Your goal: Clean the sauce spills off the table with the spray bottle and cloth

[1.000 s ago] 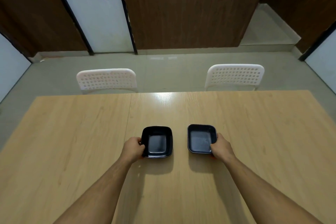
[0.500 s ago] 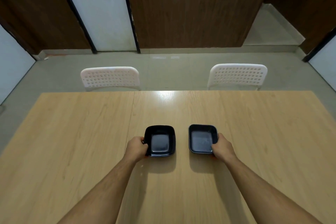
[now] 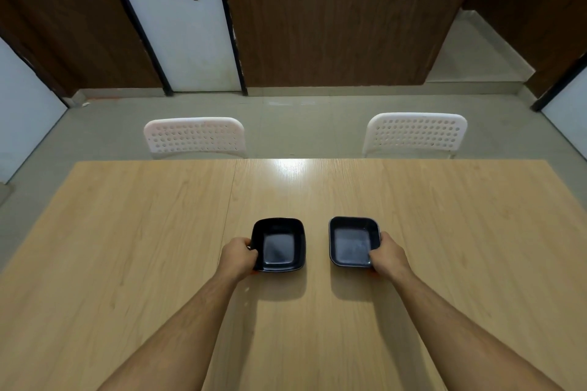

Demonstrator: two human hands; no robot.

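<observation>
No spray bottle, cloth or sauce spill shows anywhere on your pale wooden table [image 3: 127, 247]. Your left hand [image 3: 239, 255] grips the left black square dish [image 3: 279, 244] by its outer edge; your right hand [image 3: 388, 254] grips the right black square dish [image 3: 353, 241] likewise. The dishes sit side by side, apart, straight ahead of you.

I have one view only, from the head, looking forward and steeply down across the worktop [image 3: 158, 232]. It sits close over the near edge, and beyond the worktop's far edge it reaches two white chairs [image 3: 194, 136] and the wall.
</observation>
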